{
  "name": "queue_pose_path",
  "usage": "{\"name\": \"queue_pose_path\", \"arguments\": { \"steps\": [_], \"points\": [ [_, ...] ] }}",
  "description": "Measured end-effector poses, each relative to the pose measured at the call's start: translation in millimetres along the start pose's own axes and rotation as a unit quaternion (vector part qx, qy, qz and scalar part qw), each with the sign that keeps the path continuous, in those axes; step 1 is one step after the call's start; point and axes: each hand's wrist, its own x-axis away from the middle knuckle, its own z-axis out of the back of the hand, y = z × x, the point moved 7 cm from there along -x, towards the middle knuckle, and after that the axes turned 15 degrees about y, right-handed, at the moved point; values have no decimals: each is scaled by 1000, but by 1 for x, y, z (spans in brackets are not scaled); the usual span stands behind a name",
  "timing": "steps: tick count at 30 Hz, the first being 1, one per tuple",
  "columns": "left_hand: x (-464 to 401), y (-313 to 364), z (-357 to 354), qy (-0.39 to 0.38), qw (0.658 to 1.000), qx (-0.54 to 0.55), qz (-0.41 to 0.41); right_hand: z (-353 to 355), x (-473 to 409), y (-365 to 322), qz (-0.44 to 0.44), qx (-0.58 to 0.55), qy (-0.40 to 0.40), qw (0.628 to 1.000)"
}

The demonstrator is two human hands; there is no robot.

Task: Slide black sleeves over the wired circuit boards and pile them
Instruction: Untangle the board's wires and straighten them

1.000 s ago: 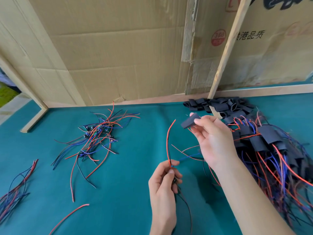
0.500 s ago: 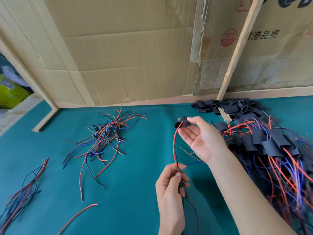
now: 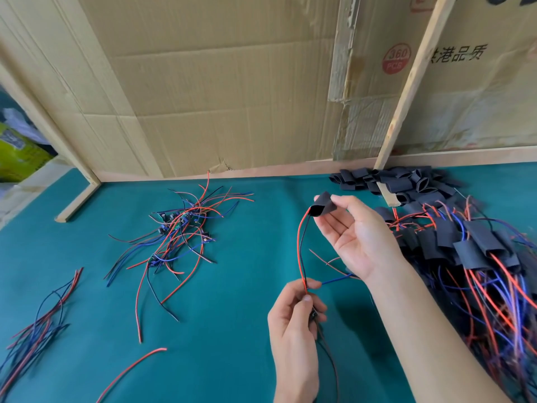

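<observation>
Now the wire tips [image 3: 308, 214] enter the black sleeve [image 3: 322, 205], pinched by the right hand [image 3: 356, 238]. The left hand [image 3: 293, 324], gripping the wires near the board, lies at six o'clock from it; the wires run between them along twelve-to-six, so the sleeve should slide toward six.

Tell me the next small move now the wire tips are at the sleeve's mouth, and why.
Probably feed the red and black wire pair further through the black tubular sleeve, drawing it down toward the left hand. The right hand pinches the sleeve with its mouth open, the wire tips are just entering it, and the left hand grips the wires lower down.
</observation>
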Motion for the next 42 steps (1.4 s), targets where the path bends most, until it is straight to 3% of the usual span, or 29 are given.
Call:
{"name": "queue_pose_path", "arguments": {
  "steps": [6, 18, 25, 34, 39, 42],
  "points": [
    [-1, -1, -1, 0, 1000, -7, 2, 0, -1, -10, 67, 41, 11, 997],
    [-1, -2, -1, 13, 1000, -11, -4, -2, 4, -18, 99, 67, -6, 993],
    [0, -1, -5, 26, 1000, 19, 2, -3, 21, -30, 185, 211, -36, 959],
    [-1, -5, -2, 85, 992, -49, -83, 26, 45, -3, 185, 290, -35, 938],
    [4, -1, -6, 67, 988, -96, -101, 34, 48, 1, 268, 391, -7, 880],
    [5, 2, -6, 73, 987, -96, -109, 37, 47, -1, 297, 407, 7, 864]
  ]
}}
